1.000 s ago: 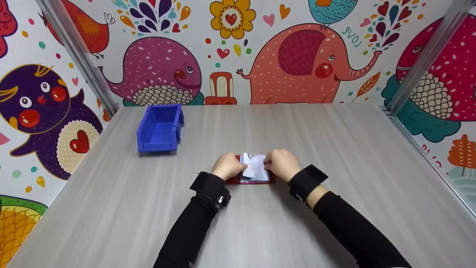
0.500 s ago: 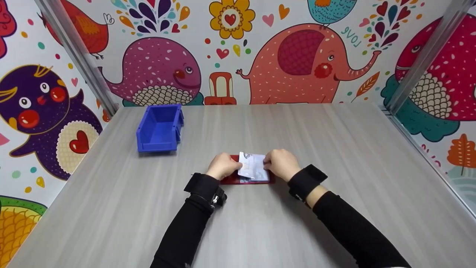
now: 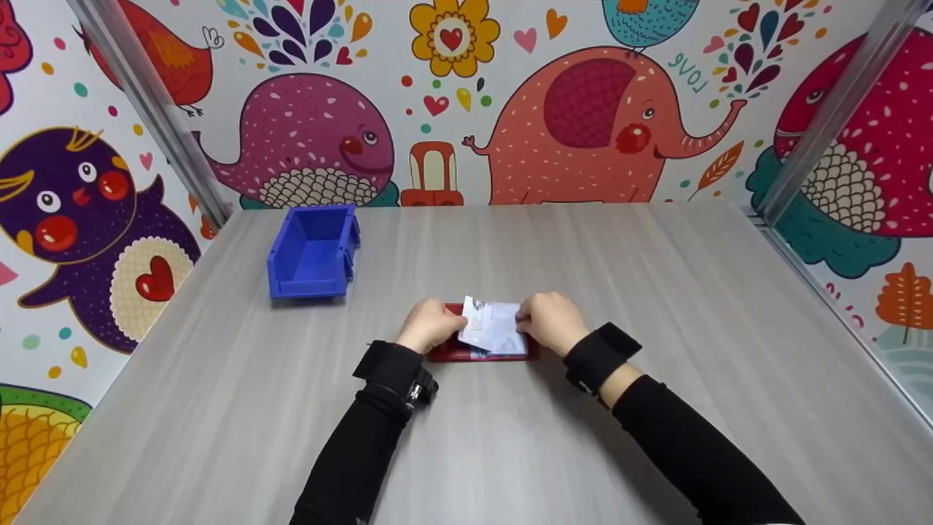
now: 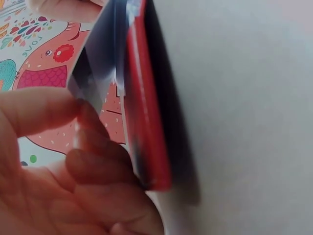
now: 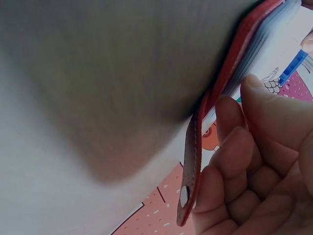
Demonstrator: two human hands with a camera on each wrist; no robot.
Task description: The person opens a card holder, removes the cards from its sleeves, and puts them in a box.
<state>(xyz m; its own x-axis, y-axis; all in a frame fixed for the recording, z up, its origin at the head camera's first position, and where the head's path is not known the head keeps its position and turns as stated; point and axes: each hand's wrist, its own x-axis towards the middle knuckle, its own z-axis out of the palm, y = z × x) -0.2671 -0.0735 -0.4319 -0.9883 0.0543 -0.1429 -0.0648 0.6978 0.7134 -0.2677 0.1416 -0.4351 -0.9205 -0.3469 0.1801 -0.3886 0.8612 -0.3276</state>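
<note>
A red card holder (image 3: 447,354) lies spread open on the table, with a stack of thin, clear-looking leaves (image 5: 254,54) at its right side. My left hand (image 3: 430,325) pinches the left edge of a whitish printed card (image 3: 487,322) between thumb and forefinger. That card slants up from the stack; whether its right part sits inside a sleeve, I cannot tell. At the stack's right edge, my right hand (image 3: 555,322) grips the leaves by thumb and forefinger. A strap with a metal snap (image 5: 184,196) sticks out beside its curled fingers in the right wrist view.
A blue plastic bin (image 3: 312,251) stands at the back left of the wood-grain table (image 3: 496,452). Printed cartoon walls (image 3: 437,102) border the table at the back and both sides, with metal posts (image 3: 838,109) at the corners.
My left hand has drawn leftward in small steps, and the card's left edge has come with it, tilting more. More of the red left cover shows. My right hand has stayed in place.
</note>
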